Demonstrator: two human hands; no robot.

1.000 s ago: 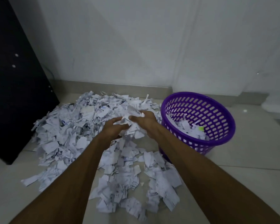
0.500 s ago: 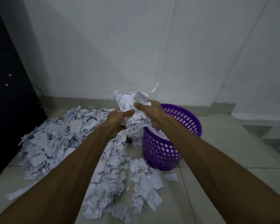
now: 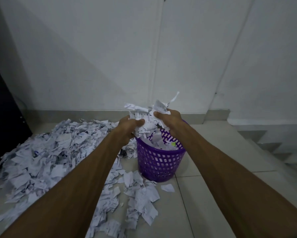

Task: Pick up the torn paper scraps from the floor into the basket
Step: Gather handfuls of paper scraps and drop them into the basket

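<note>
Far left, the big heap of torn white paper scraps (image 3: pixel 41 152) lies spread across the pale tiled floor (image 3: pixel 213 194), running from the dark cabinet edge (image 3: pixel 0 117) toward the middle, with a looser trail of pieces in front of the basket. Moving in, the left hand (image 3: pixel 127 127) has its fingers curled under and its thumb pressed on a thick wad of crumpled white paper scraps (image 3: pixel 146 117), gripping it from the left side. The right hand (image 3: pixel 170 119) clamps the same wad from the right, thumb on top, so the bundle is squeezed between both palms. And here's the relation that matters: the round purple perforated plastic basket (image 3: pixel 159 160) stands upright directly beneath that wad, its open mouth facing up, some scraps already inside. A few pieces hang from the bundle's underside over the rim nearest the left hand, so that side looks the likeliest to spill onto the floor. Both hands are about equally close to the opening; simply parting them should drop the load straight in. Plenty remains on the floor, so the job looks early.
</note>
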